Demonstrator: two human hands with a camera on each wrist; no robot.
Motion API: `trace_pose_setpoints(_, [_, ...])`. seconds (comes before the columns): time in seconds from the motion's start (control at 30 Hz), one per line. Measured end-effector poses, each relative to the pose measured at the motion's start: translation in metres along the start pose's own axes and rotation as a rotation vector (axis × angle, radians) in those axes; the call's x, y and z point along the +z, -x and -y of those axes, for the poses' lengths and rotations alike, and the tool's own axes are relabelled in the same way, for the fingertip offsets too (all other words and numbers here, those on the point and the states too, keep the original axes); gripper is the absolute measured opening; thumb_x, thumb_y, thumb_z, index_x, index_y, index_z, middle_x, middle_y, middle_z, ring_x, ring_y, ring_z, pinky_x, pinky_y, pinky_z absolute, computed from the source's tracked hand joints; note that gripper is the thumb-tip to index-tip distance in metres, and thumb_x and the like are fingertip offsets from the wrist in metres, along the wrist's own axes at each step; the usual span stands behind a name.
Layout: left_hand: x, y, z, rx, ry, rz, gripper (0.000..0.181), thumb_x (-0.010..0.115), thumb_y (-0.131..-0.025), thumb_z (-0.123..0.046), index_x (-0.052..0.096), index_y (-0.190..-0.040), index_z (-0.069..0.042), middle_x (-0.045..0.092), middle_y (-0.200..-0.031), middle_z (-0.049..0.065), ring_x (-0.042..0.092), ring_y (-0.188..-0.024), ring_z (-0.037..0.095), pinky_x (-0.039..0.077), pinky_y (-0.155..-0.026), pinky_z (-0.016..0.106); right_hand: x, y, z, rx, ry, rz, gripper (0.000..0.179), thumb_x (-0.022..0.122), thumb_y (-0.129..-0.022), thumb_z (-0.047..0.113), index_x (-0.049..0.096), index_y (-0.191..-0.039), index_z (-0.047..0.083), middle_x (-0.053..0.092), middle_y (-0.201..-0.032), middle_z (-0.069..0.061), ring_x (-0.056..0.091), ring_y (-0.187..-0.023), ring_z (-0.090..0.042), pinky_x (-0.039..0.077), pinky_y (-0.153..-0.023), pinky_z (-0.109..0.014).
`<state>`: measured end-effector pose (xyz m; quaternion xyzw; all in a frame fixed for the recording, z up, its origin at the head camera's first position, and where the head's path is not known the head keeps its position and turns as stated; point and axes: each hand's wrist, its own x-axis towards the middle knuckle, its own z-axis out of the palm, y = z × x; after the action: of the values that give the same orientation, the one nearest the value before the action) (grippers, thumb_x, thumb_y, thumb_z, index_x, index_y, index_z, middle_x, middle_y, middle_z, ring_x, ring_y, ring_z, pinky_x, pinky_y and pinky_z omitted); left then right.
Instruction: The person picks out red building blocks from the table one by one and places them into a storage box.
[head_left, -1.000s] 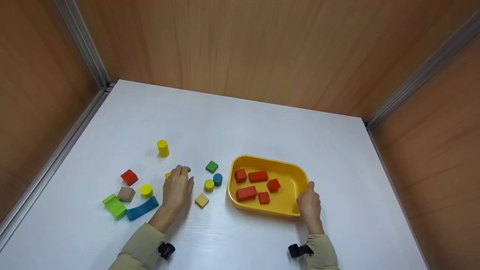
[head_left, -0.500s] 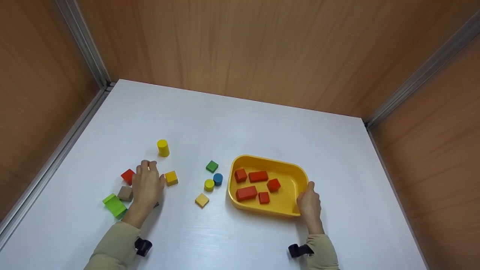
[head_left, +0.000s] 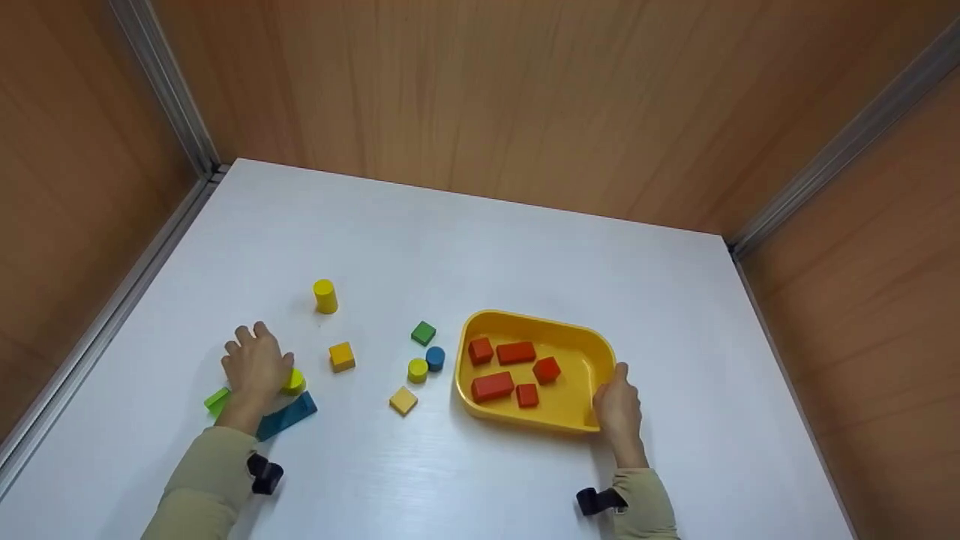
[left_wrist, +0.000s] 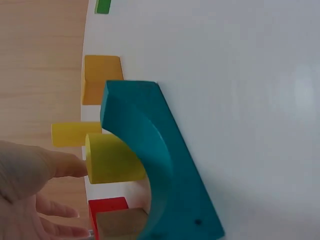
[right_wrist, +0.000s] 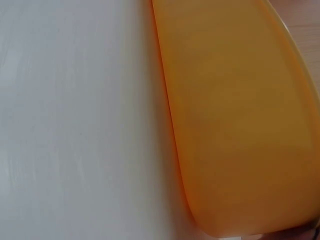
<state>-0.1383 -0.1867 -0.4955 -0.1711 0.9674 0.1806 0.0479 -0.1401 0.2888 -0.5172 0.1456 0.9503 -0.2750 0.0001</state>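
Note:
My left hand [head_left: 255, 366] is over the left cluster of blocks, fingers spread and loosely bent. From the head view it hides the red cube [left_wrist: 107, 205] and the brown block [left_wrist: 122, 224], which show right by its fingertips in the left wrist view. Close to the thumb stands a short yellow cylinder [head_left: 294, 382]. A blue arch block [head_left: 287, 418] and a partly covered light green block [head_left: 217, 401] lie around the wrist. With my right hand [head_left: 619, 405] I grip the right end of a yellow tray [head_left: 581, 390] holding several red blocks [head_left: 493, 386].
An orange cube [head_left: 342, 357] and a tall yellow cylinder [head_left: 325, 297] stand right of the left hand. Between them and the tray are a green block [head_left: 424, 333], a blue cylinder [head_left: 435, 358], a yellow cylinder [head_left: 418, 370] and a pale yellow block [head_left: 403, 400]. Wooden walls [head_left: 480, 97] enclose the table.
My left hand has moved left, from beside the orange cube to over the red cube and brown block, uncovering the orange cube. My right hand and the tray have stayed put.

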Motion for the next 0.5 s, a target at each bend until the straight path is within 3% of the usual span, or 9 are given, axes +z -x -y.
trace_pose_setpoints(0.2, [-0.003, -0.01, 0.007, -0.047, -0.011, 0.096, 0.068, 0.058, -0.083, -0.016, 0.021, -0.127, 0.02, 0.027, -0.115, 0.042, 0.035, -0.096, 0.051, 0.033, -0.089, 0.057, 0.001, -0.001, -0.001, 0.018, 0.0, 0.01, 0.027, 0.04, -0.086, 0.003, 0.033, -0.112, -0.002, 0.052, -0.07, -0.017, 0.048, -0.054, -0.025, 0.037, -0.042, -0.032])
trace_pose_setpoints(0.5, [-0.004, -0.015, 0.012, -0.071, -0.006, 0.161, 0.058, 0.059, -0.081, -0.015, 0.032, -0.117, 0.021, 0.034, -0.103, 0.038, 0.04, -0.087, 0.047, 0.038, -0.083, 0.054, 0.0, -0.002, 0.001, 0.066, -0.009, 0.037, 0.03, 0.039, -0.087, 0.005, 0.032, -0.116, -0.001, 0.052, -0.074, -0.016, 0.048, -0.056, -0.025, 0.038, -0.043, -0.031])
